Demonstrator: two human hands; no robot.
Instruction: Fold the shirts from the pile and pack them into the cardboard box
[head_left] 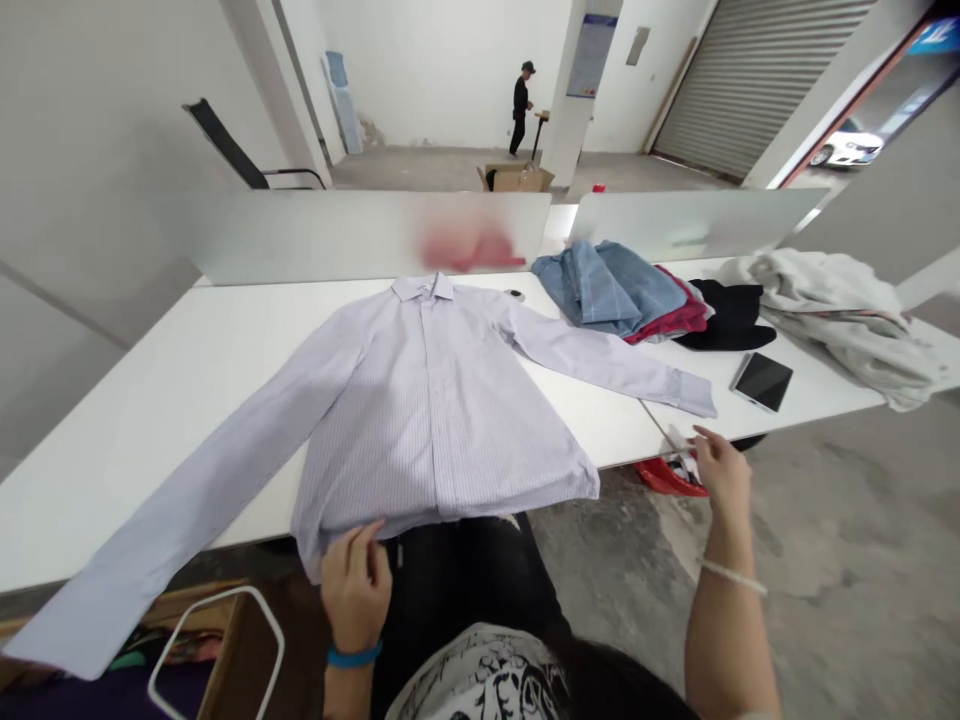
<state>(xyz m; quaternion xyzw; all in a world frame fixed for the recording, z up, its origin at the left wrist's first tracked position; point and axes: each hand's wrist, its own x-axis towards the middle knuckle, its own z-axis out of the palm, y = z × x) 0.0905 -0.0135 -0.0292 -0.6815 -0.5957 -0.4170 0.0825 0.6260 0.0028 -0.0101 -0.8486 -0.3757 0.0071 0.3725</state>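
Observation:
A pale lilac striped shirt lies face up on the white table, collar away from me and both sleeves spread wide. Its left sleeve hangs over the near table edge. My left hand, with a blue wristband, pinches the shirt's bottom hem at the near edge. My right hand hovers at the table's right front edge, just below the right cuff. Its fingertips are drawn together at a small white piece. I cannot tell whether they grip it.
A pile of blue denim, red and black clothes, a grey-white garment and a dark tablet lie on the right. Frosted dividers back the table. A white hanger and red basket sit below. A person stands far off.

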